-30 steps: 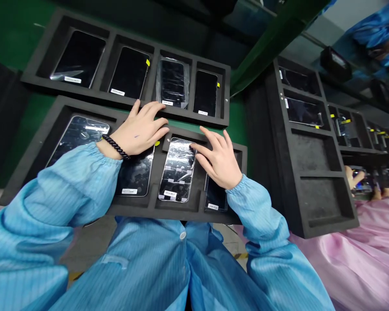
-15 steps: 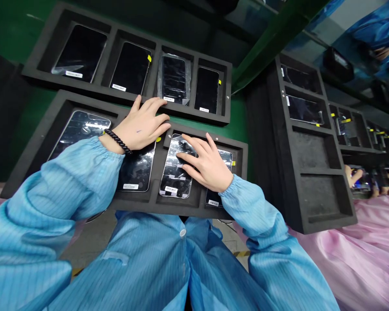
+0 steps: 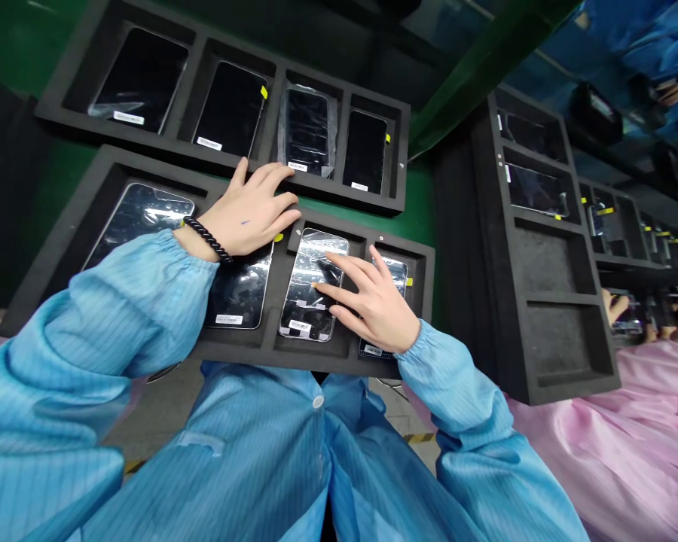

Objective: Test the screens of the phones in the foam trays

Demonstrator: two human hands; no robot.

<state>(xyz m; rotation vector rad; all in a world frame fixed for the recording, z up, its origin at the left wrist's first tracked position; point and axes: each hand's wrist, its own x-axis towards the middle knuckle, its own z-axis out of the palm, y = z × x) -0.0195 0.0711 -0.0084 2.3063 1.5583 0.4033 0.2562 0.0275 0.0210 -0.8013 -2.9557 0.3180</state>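
Note:
A black foam tray [image 3: 423,301] in front of me holds several phone-like screens. My right hand [image 3: 376,301], fingers spread, is over the screen [image 3: 305,301] in its third compartment, the fingertips on or just above the glossy face. Part of the rightmost screen [image 3: 398,272] is hidden under that hand. My left hand [image 3: 252,211], with a black bracelet at the wrist, lies open across the tray's back edge, above the second screen [image 3: 240,293]. Its fingertips reach the front edge of the farther tray [image 3: 339,197]. Neither hand holds anything.
Screens sit in all four compartments of the farther tray. At the right, a stack of black trays [image 3: 520,354] has two screens in its top tray. Beyond it are a person's hand [image 3: 615,305] and pink clothing [image 3: 655,406]. A green beam [image 3: 486,68] slants across the back.
My right hand has slid right and slightly toward me, uncovering more of the third screen. My left hand rests in nearly the same place; the view has shifted slightly.

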